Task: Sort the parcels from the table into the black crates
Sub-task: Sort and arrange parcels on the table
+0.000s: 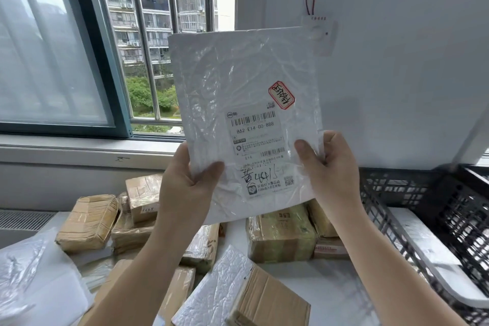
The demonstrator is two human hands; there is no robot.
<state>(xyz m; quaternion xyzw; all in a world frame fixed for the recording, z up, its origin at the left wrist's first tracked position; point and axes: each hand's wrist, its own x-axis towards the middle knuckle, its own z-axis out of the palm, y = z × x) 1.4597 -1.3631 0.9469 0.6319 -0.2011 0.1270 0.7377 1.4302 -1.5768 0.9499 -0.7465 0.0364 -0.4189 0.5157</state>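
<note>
Many brown parcels [281, 233] lie beneath the white mailer [238, 82].

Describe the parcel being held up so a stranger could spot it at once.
Look right of the window, against the white wall. The left hand and right hand hold a flat white plastic mailer by its lower edge. Unlike the brown taped boxes below, it bears a red-bordered handwritten sticker above its barcode label.
</note>
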